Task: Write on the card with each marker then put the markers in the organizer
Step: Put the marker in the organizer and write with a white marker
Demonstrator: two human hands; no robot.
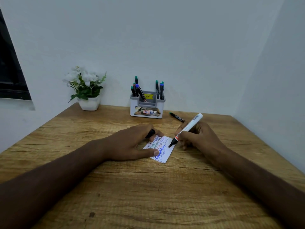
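The wooden worktop (132,187) filled the lower part of the view and ran back to a pale wall, with a dark window edge at the far left. Two bare forearms reached in from the near corners toward the middle. At the back left stood a white pot of white flowers (85,90), well apart from everything else. Near the back centre stood the white and grey organizer (147,106), with several markers upright or leaning in its left and right compartments, their green, blue and red ends up. The left hand (130,142) lay over the left side of the card (162,150), its thumb pressing the near edge and its fingers curled round a black cap (150,133) above the card's far edge, so its grip was closed on that cap and part of the card was hidden. The right hand (196,138) gripped a white marker (186,129) with a red band, tilted, its dark tip touching the card's right part. The card lay between the hands, covered in lines of blue, red, green and black writing. A black marker with a green end (176,116) lay on the worktop just behind the right hand, to the right of the organizer.
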